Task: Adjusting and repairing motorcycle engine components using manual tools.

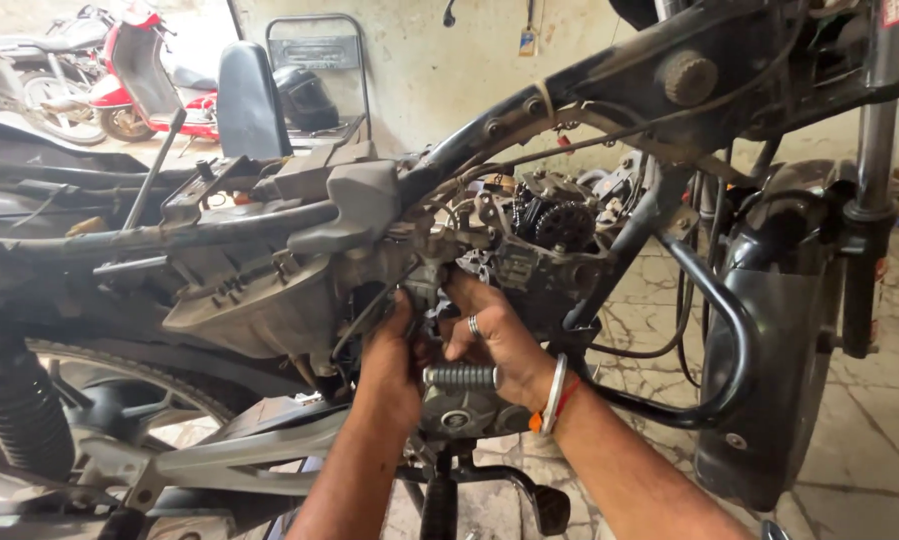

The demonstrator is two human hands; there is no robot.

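Observation:
A stripped motorcycle with a black frame fills the head view. Its bare engine sits in the middle, with a toothed sprocket and chain exposed at the top. My left hand reaches into the gap behind the engine, fingers curled around a part I cannot make out. My right hand, with a ring and a wrist bangle, presses against the engine's side with fingers bent on a small part. A ribbed metal peg sticks out between my hands.
A grey plastic air box sits left of the engine. The rear spring and wheel are at lower left. A black crash guard tube, front mudguard and fork stand right. A red scooter is parked behind.

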